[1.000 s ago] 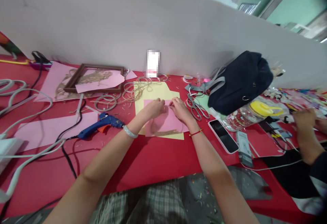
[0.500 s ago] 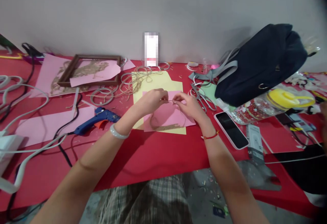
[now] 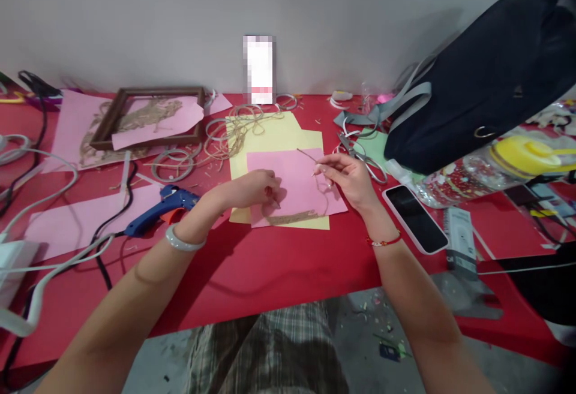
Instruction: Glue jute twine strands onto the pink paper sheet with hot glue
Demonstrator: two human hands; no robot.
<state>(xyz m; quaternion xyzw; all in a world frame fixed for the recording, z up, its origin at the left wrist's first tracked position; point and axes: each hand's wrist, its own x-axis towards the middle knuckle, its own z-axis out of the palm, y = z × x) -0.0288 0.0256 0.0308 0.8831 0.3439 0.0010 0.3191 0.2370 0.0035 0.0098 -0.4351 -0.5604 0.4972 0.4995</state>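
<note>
A pink sheet of paper (image 3: 292, 172) lies over yellow paper (image 3: 310, 136) in front of me. Brown twine (image 3: 292, 217) runs along its lower part in a strip, with a thin curved line rising at the right. My right hand (image 3: 348, 178) pinches a short piece of twine (image 3: 306, 154) above the sheet's right side, its free end pointing up and left. Over the sheet's left side my left hand (image 3: 256, 190) is closed, its fingertips low by the end of the twine strip. Whatever its fingers hold is hidden.
Left of the paper lie a blue glue gun (image 3: 157, 211), a wooden frame (image 3: 103, 121) and loose twine (image 3: 236, 136). At the right are scissors (image 3: 371, 166), a phone (image 3: 416, 220), a dark bag (image 3: 472, 88) and a yellow-lidded bottle (image 3: 468, 178). A lit phone (image 3: 261, 70) leans on the wall.
My hands, together on the twine before, are now apart. The left has moved down and left to the paper; the right has shifted slightly right, keeping the twine. The view has shifted a little.
</note>
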